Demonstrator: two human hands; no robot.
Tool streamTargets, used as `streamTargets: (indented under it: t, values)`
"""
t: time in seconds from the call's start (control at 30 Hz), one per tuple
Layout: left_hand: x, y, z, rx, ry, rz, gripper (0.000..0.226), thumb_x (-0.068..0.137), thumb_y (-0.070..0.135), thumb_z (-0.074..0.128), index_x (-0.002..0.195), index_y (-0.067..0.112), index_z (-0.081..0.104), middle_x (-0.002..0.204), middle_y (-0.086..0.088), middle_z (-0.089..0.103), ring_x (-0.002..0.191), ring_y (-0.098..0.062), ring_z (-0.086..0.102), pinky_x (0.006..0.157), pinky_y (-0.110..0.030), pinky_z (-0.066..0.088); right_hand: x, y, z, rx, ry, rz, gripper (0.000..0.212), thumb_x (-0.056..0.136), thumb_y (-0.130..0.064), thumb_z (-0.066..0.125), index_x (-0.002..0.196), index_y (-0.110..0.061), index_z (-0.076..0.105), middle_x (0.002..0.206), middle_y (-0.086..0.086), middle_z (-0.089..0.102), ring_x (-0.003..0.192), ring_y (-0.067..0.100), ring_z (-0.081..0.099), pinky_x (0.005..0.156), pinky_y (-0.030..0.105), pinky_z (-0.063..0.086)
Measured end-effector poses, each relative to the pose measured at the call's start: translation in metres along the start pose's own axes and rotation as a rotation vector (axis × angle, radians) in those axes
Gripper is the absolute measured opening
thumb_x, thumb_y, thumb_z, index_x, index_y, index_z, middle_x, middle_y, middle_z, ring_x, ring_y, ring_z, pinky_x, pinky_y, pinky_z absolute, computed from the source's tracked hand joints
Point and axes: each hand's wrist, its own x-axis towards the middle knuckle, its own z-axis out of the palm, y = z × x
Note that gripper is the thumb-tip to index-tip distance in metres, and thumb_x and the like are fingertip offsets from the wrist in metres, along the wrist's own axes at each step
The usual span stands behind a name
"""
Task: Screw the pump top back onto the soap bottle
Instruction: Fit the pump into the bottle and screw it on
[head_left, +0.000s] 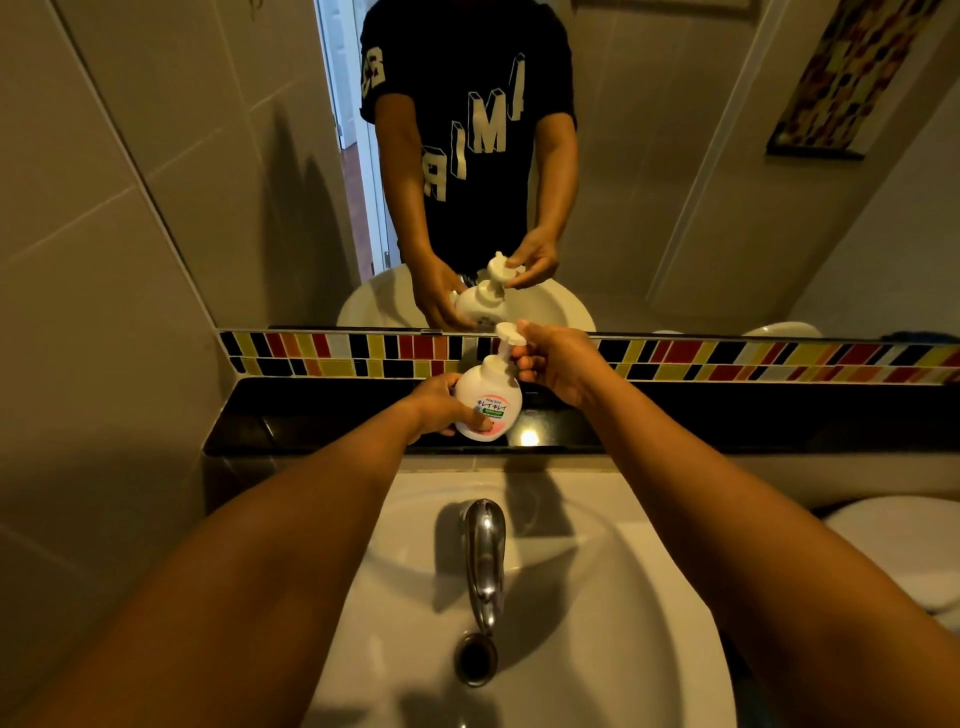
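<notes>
A wide mirror (649, 156) fills the wall ahead of me and shows my dark printed shirt and both arms reaching forward. Under it runs a strip of coloured tiles (727, 358), black, yellow, red and orange. Below me sits the white sink (597, 597), with its chrome tap (484, 551) curving down towards the drain (475, 657). Between the sink and the tiles lies the black glossy desk (727, 421), a narrow ledge that catches a spot of light.

My left hand (441, 402) is wrapped around the round white soap bottle (488, 400), fingers behind it and thumb across the lower part of the label, a firm grip that holds it over the desk's front edge; I cannot tell whether its base touches the ledge. The bottle stands roughly upright, its label turned to me.

My right hand (558, 366) is closed on the white pump top (506, 345), fingertips pinching the collar just under the nozzle head. The pump top sits in the bottle's neck, upright, the nozzle pointing away to the left. Whether the thread is fully seated I cannot tell.
</notes>
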Motion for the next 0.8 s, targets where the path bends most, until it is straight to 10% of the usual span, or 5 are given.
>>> streamTargets:
  t: [0.8]
  values:
    - [0.0055,-0.0037,0.0032,0.004,-0.001,-0.002,0.064,0.067,0.010,0.087,0.124,0.014,0.060,0.122,-0.007,0.067,0.115,-0.027,0.061,0.094,-0.044,0.054,0.0018,-0.0040,0.0084,-0.025,0.025,-0.003,0.031,0.097,-0.013,0.055,0.123,0.004,0.060,0.072,0.009,0.061,0.057,0.014,0.054,0.056,0.025,0.049]
